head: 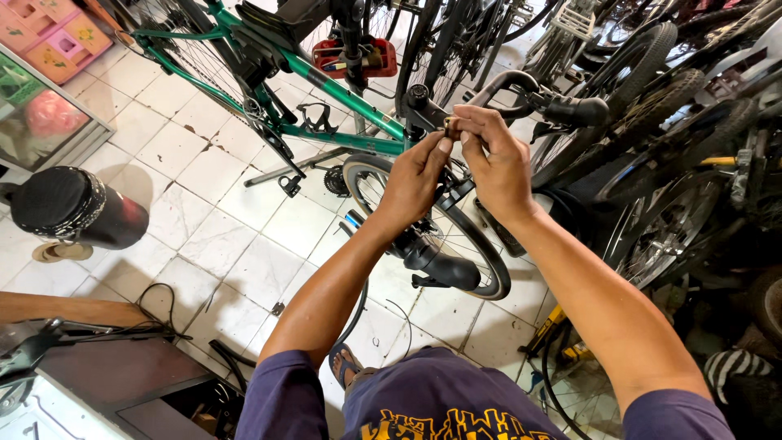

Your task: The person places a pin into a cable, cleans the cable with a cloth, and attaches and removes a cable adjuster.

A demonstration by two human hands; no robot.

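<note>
A green bicycle (342, 90) stands on a white tiled floor in front of me, its black handlebar (562, 106) turned sideways. Both my hands meet at the stem of the handlebar. My left hand (415, 175) and my right hand (493, 159) pinch a small brass-coloured part (450, 124) between their fingertips, right next to the black stem cap (418, 95). The bicycle's front wheel (456, 236) is below my hands. One black grip (444, 265) points toward me, the other lies at the far right.
Several other bicycles and wheels (652, 163) crowd the right side. A black cylinder (73, 208) lies at the left by a glass cabinet (41, 114). A dark workbench (98, 367) with cables is at the lower left. A red tool tray (354, 57) hangs behind the frame.
</note>
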